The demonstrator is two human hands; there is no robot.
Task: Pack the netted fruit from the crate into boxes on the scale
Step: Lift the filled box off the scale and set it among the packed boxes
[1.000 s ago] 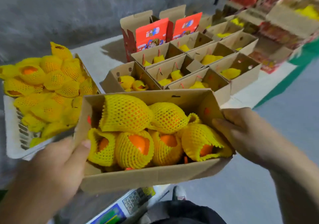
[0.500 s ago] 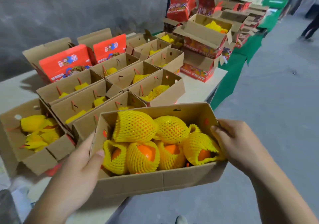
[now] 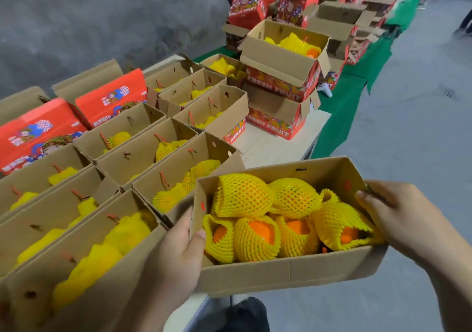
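Note:
I carry an open cardboard box (image 3: 288, 273) in the air, just off the table's front edge. It holds several oranges in yellow foam netting (image 3: 242, 196). My left hand (image 3: 176, 257) grips the box's left end, thumb hooked over the wall. My right hand (image 3: 398, 219) grips the right end, fingers curled over the rim. The crate and the scale are out of view.
Rows of open boxes with netted fruit (image 3: 163, 152) fill the table (image 3: 270, 147) to my left. Red lids (image 3: 112, 96) stand at the back. Stacked "FRESH FRUIT" cartons (image 3: 283, 76) sit further along, beside a green-covered table (image 3: 342, 106). Grey floor lies to the right.
I have turned right along the table with the box in both hands. The white crate and the scale have slid out of view; more packed boxes and the stacked cartons have come in.

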